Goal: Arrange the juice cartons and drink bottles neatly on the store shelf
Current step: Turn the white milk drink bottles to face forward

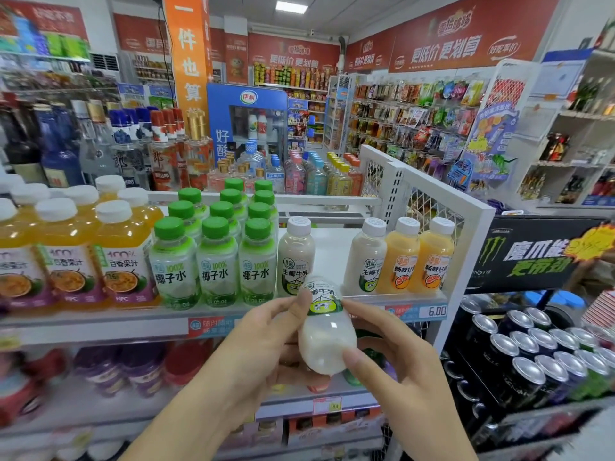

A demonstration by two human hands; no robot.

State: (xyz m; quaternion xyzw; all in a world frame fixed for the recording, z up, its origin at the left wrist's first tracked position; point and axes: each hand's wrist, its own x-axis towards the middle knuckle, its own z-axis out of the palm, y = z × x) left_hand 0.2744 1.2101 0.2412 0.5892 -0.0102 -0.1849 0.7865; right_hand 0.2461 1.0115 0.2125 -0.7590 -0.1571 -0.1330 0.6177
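Observation:
I hold a small white coconut-milk bottle (326,331) in front of the top shelf (100,322), tilted with its base toward me. My left hand (263,347) grips its left side, thumb on the label. My right hand (396,357) grips its right side, thumb near the base. On the shelf stand two matching milk bottles (295,257) (366,257) with a gap between them, two orange drink bottles (417,257) at the right, green-capped coconut water bottles (216,257) and yellow passionfruit juice bottles (70,257) at the left.
A white mesh end panel (432,207) closes the shelf's right side. Black energy-drink cans (532,354) fill a display at the right. Liquor bottles (139,144) stand behind the shelf. A lower shelf (133,404) holds blurred bottles.

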